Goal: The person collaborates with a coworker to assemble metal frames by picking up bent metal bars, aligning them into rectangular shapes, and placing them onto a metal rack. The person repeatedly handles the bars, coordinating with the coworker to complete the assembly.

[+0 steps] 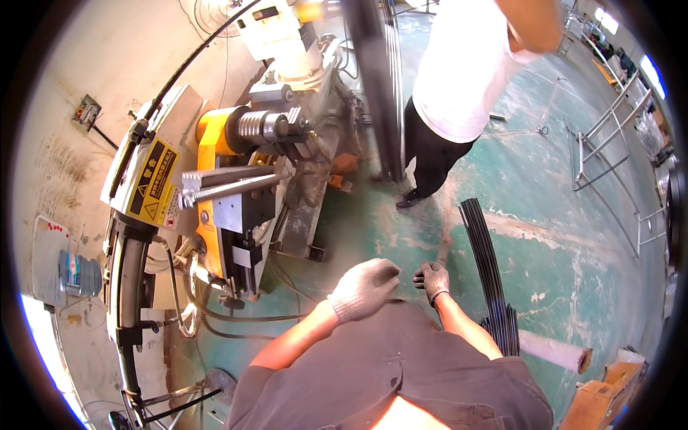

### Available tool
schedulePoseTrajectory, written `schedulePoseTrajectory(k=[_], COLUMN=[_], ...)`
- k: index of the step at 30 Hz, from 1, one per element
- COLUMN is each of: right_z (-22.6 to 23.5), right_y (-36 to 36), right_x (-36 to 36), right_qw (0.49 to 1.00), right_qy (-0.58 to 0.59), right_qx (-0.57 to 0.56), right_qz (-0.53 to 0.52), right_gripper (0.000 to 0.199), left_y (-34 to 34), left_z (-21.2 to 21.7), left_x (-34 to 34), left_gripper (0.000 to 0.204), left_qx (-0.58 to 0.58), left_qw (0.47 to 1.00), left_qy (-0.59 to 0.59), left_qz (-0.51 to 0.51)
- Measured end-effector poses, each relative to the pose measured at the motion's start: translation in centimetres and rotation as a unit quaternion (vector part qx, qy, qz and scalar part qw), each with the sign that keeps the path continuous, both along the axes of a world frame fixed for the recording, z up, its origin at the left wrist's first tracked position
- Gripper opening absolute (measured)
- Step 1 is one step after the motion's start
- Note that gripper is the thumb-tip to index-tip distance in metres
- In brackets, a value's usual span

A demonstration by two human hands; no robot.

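Both my hands are gloved and held in front of my body, a short gap between them. My left hand point(365, 288), in a pale knit glove, has its fingers curled inward; nothing shows in it. To its right, my right hand point(432, 280) wears a darker grey glove with a dark band at the wrist. Its fingers are bent toward the left hand, also with nothing visible between them. Left of my hands stands a yellow and grey pipe-bending machine point(212, 143) with a bare metal die head. A bundle of long black tubes point(484, 251) lies on the floor to my right.
Ahead, a person in a white shirt point(459, 79) stands beside upright dark tubes point(378, 93). Cables point(247, 315) run along the floor from the machine. A rolled tube point(555, 351) and cardboard box point(598, 401) lie at lower right; metal frames point(609, 132) stand far right.
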State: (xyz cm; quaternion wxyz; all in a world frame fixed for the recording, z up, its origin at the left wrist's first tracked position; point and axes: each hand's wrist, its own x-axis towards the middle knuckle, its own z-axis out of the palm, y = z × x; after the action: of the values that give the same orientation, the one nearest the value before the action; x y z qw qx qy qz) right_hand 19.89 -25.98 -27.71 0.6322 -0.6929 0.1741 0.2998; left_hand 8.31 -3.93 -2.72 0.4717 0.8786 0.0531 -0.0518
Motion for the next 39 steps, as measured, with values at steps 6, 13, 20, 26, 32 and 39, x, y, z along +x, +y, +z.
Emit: schedulePoseTrajectory(k=[6,13,20,26,32,39], right_z=[1.0,2.7,4.0,2.6,-2.8,-2.0], right_y=[1.2,2.9,1.4,-2.6,-10.0,-14.0], right_x=[1.7,3.6,5.0,11.0,19.2,24.7], right_qw=[0.999,0.998,0.994,0.987,0.944,0.888], right_qy=[-0.027,-0.035,0.016,-0.013,-0.109,-0.076], right_qx=[-0.037,-0.038,-0.073,-0.065,-0.22,-0.396], right_qz=[-0.003,-0.034,-0.085,-0.147,-0.222,-0.221], right_gripper=[0.037,0.035,0.03,0.027,0.026,0.04], left_y=[2.3,3.9,2.9,0.8,-1.9,-4.6], left_z=[0.6,-0.3,-1.5,-1.2,-1.1,-3.5], left_x=[2.7,7.3,13.4,22.0,33.3,44.4], left_gripper=[0.024,0.02,0.015,0.014,0.017,0.018], left_qx=[-0.026,-0.071,-0.088,-0.115,-0.036,-0.075], left_qw=[0.999,0.995,0.986,0.984,0.977,0.968], left_qy=[-0.018,-0.03,-0.034,0.009,0.029,0.108], left_qz=[-0.013,-0.066,-0.135,-0.138,-0.207,-0.216])
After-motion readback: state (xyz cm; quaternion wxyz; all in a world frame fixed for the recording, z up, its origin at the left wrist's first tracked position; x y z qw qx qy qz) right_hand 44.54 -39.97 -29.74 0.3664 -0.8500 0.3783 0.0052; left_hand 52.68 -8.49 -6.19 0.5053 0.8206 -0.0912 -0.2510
